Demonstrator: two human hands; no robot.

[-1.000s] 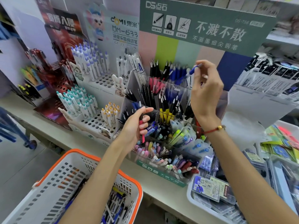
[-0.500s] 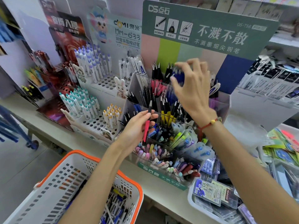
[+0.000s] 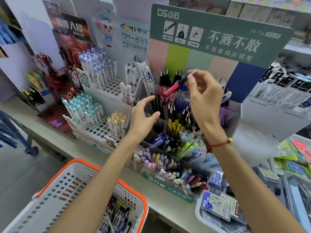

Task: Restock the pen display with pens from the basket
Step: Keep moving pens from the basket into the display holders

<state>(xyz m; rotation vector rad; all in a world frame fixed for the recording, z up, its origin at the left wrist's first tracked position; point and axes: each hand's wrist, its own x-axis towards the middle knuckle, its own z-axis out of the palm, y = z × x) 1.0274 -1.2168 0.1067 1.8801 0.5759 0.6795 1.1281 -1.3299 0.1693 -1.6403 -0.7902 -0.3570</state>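
My right hand (image 3: 204,100) pinches a red pen with a black cap (image 3: 174,86) by its upper end, tilted over the back row of the clear tiered pen display (image 3: 168,185). Red, black and blue pens stand in that row. My left hand (image 3: 144,116) hovers in front of the display's left side with its fingers spread and holds nothing. The white basket with an orange rim (image 3: 134,189) sits at the bottom left, with several pens (image 3: 117,216) lying in it; my left forearm crosses over it.
White pegboard stands with blue, teal and yellow capped pens (image 3: 90,113) fill the shelf to the left. A red display (image 3: 55,81) stands further left. Trays of packaged refills (image 3: 217,206) sit at the right. A green header card (image 3: 218,36) rises behind the display.
The red pen has passed from my left hand to my right hand, which lifted it toward the back row. My left hand has let go and spread its fingers.
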